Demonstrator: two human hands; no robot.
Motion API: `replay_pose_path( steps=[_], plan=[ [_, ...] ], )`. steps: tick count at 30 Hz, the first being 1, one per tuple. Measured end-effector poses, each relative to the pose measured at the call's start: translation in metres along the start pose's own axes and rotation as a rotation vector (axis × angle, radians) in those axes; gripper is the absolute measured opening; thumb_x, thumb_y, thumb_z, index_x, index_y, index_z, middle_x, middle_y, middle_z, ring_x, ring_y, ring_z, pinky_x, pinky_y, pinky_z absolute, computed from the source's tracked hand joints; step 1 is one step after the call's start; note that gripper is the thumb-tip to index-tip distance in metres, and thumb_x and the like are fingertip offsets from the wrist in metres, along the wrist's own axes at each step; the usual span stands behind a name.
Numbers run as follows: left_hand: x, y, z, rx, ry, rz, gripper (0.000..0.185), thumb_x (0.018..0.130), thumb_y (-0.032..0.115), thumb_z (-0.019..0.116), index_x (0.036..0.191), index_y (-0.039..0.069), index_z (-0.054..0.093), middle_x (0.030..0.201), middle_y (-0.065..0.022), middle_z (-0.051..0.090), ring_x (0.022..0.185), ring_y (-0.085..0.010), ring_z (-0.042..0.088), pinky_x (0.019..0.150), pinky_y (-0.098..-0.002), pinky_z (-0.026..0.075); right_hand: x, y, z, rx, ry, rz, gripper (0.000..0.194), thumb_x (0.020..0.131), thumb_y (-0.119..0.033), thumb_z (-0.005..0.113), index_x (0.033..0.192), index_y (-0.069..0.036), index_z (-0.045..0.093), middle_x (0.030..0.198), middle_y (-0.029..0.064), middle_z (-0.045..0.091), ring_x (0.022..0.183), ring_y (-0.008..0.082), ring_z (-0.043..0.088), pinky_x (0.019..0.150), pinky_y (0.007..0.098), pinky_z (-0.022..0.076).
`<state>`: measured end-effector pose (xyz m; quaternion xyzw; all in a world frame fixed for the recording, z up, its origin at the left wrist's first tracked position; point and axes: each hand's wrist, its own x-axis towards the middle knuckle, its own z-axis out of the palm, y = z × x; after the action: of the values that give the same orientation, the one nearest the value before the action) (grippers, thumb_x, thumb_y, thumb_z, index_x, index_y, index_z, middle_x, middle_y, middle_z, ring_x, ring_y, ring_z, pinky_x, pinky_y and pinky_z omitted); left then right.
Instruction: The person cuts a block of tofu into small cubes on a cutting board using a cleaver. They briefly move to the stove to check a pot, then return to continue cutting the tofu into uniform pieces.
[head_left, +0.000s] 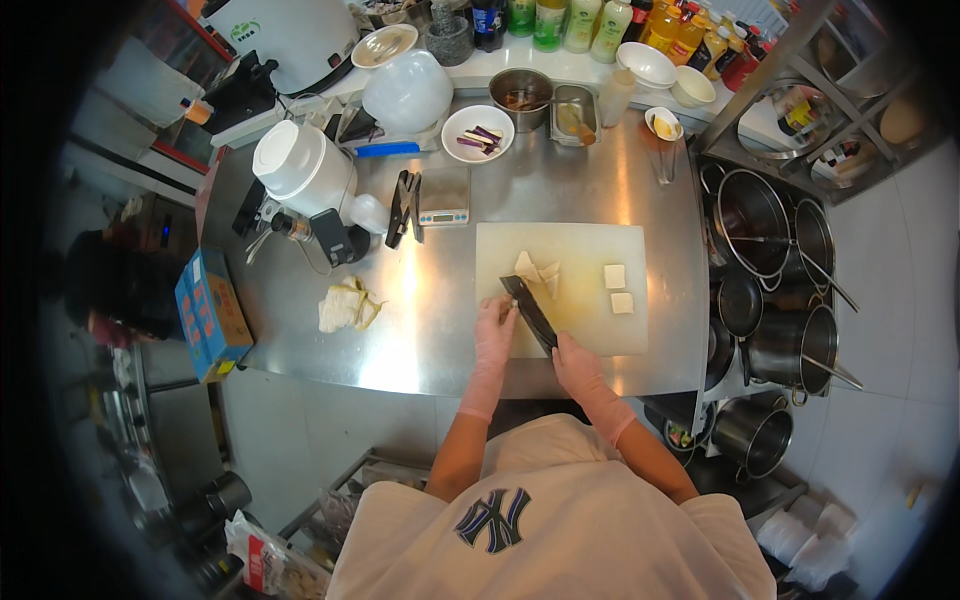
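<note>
My right hand (577, 364), in a thin pink glove, grips a dark-bladed kitchen knife (531, 311) slanting over the white cutting board (562, 240). My left hand (495, 319), gloved alike, has its fingers curled against the left side of the blade near its far end. A small pale bit shows at those fingertips; whether they pinch it is unclear. Just beyond the blade lie pale, wedge-like cut food pieces (527, 266). On the board's right side sit two white square blocks (615, 276), like tofu, one nearer me than the other.
A pale, leafy clump (349, 304) rests on the steel table left of the board. Behind are a digital scale (445, 196), black tongs (403, 210), a bowl of purple-and-white strips (478, 133) and a steel pot (521, 97). Several pots (795, 349) stand beyond the right edge.
</note>
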<state>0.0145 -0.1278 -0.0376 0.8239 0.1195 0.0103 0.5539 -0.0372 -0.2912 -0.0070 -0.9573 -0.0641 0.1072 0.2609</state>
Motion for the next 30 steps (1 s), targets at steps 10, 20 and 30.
replay_pose_path(
  steps=[10, 20, 30],
  plan=[
    [0.003, -0.017, 0.007, -0.05, 0.024, -0.017, 0.017, 0.079, 0.001, 0.063, 0.096, 0.001, 0.057, 0.093, -0.0113, 0.056, 0.08, -0.023, 0.063, 0.073, -0.0308, 0.051, -0.002, -0.007, -0.012, -0.008, 0.075, -0.011, 0.018, 0.085, -0.017, 0.055, 0.094, -0.005, 0.045, 0.079, 0.0188, 0.06, 0.069, 0.0395, 0.059, 0.059, 0.0476, 0.048],
    [0.006, -0.029, 0.009, -0.028, 0.024, -0.017, 0.016, 0.08, 0.006, 0.064, 0.094, 0.002, 0.058, 0.093, -0.0111, 0.057, 0.08, -0.0228, 0.063, 0.073, -0.0317, 0.051, 0.0, -0.013, -0.018, 0.019, 0.078, -0.026, 0.018, 0.085, -0.017, 0.055, 0.093, -0.004, 0.045, 0.077, 0.0197, 0.06, 0.067, 0.0407, 0.059, 0.058, 0.0488, 0.0473],
    [0.007, -0.026, 0.009, 0.002, 0.044, 0.005, 0.016, 0.079, 0.007, 0.065, 0.092, 0.002, 0.057, 0.093, -0.0134, 0.058, 0.081, -0.0268, 0.062, 0.074, -0.0341, 0.05, 0.005, -0.012, -0.016, 0.025, 0.095, -0.056, 0.018, 0.085, -0.017, 0.055, 0.092, -0.004, 0.046, 0.078, 0.0202, 0.06, 0.066, 0.0415, 0.058, 0.058, 0.0487, 0.0475]
  ],
)
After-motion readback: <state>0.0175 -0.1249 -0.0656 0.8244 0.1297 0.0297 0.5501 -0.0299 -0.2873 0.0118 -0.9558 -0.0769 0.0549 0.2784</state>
